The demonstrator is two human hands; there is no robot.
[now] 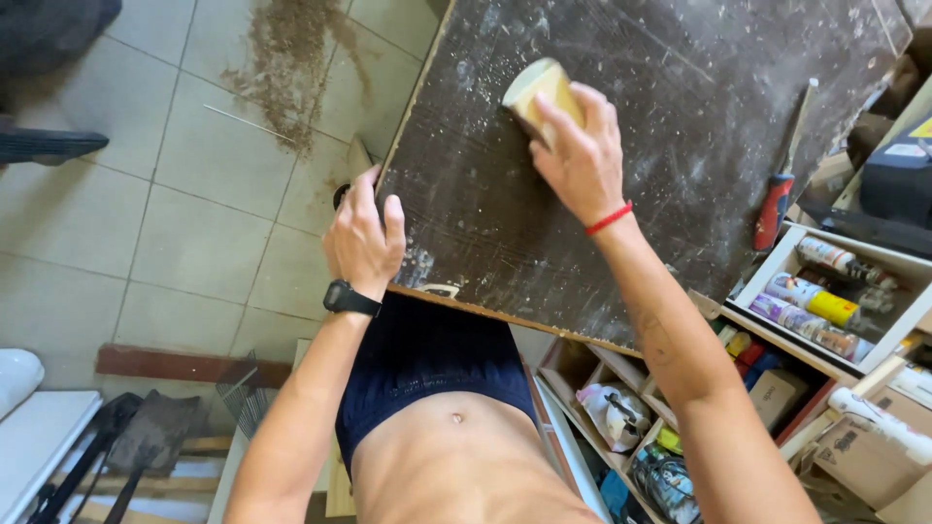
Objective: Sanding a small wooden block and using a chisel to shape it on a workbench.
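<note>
Head view, looking straight down: I see the block, a pale yellow sanding piece, lying flat on the dark board, near that board's upper left part. My right hand is closed over the block from below, fingers wrapped across its lower edge, so this hand is holding the block and pressing it against the board. A red band circles the right wrist.

The board is a large, dark brown panel, scuffed and dusted with pale marks. It lies tilted across the frame, its near edge against my waist. My left hand grips the board's left edge close to the near corner, fingers curled over the top face, thumb side toward the floor; it is clamped on the board. A black watch sits on the left wrist.

On the board's right side, well apart from the block, lies a screwdriver with a red and blue handle, its shaft pointing away from me.

Right of the board, an open white shelf holds spray cans lying on their sides. Below it, wooden compartments hold assorted small items I cannot identify.

Left of the board is the tiled floor, with a patch of sawdust at the top. A shovel lies at the lower left.
</note>
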